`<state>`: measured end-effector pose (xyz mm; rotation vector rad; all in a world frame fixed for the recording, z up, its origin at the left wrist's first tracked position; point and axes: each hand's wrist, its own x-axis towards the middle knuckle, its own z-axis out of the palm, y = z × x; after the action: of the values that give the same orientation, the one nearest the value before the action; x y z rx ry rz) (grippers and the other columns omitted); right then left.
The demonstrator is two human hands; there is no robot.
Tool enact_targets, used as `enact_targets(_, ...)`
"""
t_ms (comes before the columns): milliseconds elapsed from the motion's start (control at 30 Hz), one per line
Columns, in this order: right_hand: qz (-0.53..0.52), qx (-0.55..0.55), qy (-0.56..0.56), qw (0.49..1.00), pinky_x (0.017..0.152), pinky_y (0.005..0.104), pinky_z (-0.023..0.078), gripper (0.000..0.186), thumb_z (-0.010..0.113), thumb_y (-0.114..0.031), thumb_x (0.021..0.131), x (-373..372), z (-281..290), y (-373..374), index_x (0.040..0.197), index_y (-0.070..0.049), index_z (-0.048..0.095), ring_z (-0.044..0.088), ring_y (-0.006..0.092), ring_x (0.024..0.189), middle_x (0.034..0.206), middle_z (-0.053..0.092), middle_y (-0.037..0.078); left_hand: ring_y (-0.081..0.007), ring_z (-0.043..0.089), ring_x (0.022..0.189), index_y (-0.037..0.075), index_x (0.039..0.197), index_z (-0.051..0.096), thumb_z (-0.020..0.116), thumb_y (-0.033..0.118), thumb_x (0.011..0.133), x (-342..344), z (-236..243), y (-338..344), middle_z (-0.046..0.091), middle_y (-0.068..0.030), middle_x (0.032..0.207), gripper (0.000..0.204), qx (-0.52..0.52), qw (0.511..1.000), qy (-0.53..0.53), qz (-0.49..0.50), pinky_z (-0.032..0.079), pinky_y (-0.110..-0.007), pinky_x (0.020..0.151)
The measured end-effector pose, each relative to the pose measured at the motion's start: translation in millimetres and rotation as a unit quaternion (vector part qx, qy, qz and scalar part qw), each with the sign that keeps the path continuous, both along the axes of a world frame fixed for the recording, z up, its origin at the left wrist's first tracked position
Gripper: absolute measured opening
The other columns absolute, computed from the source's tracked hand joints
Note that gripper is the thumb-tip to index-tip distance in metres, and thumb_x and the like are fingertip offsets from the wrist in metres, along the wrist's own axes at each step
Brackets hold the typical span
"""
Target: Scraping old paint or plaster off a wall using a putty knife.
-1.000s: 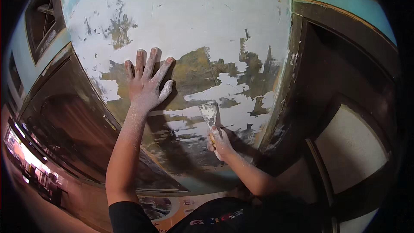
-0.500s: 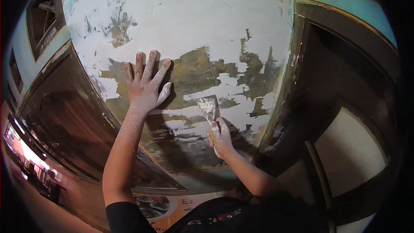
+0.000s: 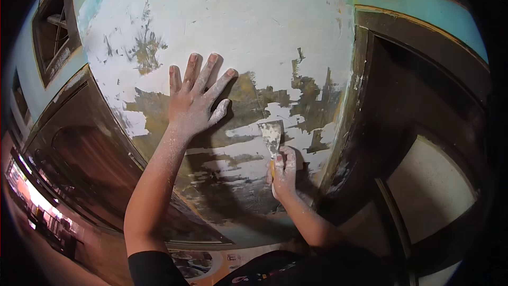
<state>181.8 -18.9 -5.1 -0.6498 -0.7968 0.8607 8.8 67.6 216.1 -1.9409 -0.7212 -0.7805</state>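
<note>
A wall [image 3: 248, 26] fills the middle, its upper part coated in white filler and its lower part patchy olive-brown with torn-edged white streaks. My left hand [image 3: 193, 103], dusted white, rests against it with the fingers spread, at the border between white and brown. In my right hand [image 3: 284, 173] is a putty knife [image 3: 271, 136], gripped by its yellow handle. The wide blade points up and is smeared with white filler. It lies at or close to the wall among the white streaks; whether it touches I cannot tell.
On the left stands a dark brown wooden door [image 3: 90, 143], with a framed opening [image 3: 54, 26] above it. To the right is a dark door frame [image 3: 365, 74], and past it a pale panel [image 3: 431, 175]. A printed sheet [image 3: 211, 265] shows below the wall.
My left hand has shifted right along the wall. The right hand and putty knife have also moved right and slightly down. The view has tilted a little, showing more of the upper wall.
</note>
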Motion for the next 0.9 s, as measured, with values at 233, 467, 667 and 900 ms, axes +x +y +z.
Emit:
enact_targets(233, 0.024, -0.037, 0.01, 0.999, 0.039, 0.0215, 0.034, 0.027, 0.047, -0.03, 0.099, 10.4, 15.2, -12.3, 0.117, -0.011, 0.039, 0.04, 0.0072, 0.045, 0.072, 0.051, 0.004, -0.0295, 0.012, 0.144, 0.042, 0.142, 0.035, 0.056, 0.048, 0.083, -1.5, 6.6, -4.7, 0.018, -0.0017, 0.156, 0.063, 0.01, 0.999, -0.018, 0.026, 0.011, -0.062, 0.111)
enact_targets(467, 0.046, -0.002, -0.018, 0.999, 0.039, 0.0223, 0.032, 0.021, 0.045, -0.032, 0.1, 13.6, 36.9, -5.1, 0.105, -0.011, 0.041, 0.04, 0.0081, 0.044, 0.071, 0.05, 0.004, -0.0279, 0.012, 0.145, 0.044, 0.141, 0.036, 0.061, 0.045, 0.081, -1.6, -0.5, -6.2, 0.019, -0.0008, 0.156, 0.065, 0.0, 0.999, -0.04, 0.021, 0.008, -0.06, 0.113)
enact_targets(667, 0.055, -0.034, -0.042, 0.997, 0.041, 0.0227, 0.035, 0.025, 0.046, -0.035, 0.099, 19.9, -7.7, -12.0, 0.102, -0.01, 0.042, 0.042, 0.0078, 0.047, 0.072, 0.051, 0.005, -0.0276, 0.013, 0.144, 0.043, 0.141, 0.038, 0.062, 0.043, 0.08, 0.3, -4.1, -5.7, 0.021, -0.0014, 0.155, 0.065, 0.004, 0.998, -0.053, 0.02, 0.009, -0.06, 0.112)
enact_targets(900, 0.066, -0.028, -0.041, 0.997, 0.041, 0.0209, 0.034, 0.022, 0.046, -0.032, 0.1, 20.2, 33.0, -3.1, 0.099, -0.011, 0.042, 0.04, 0.0066, 0.047, 0.07, 0.049, 0.002, -0.0296, 0.013, 0.144, 0.042, 0.141, 0.038, 0.061, 0.044, 0.08, -4.7, -6.2, -3.8, 0.02, -0.0031, 0.156, 0.065, 0.009, 0.999, -0.046, 0.028, 0.009, -0.06, 0.112)
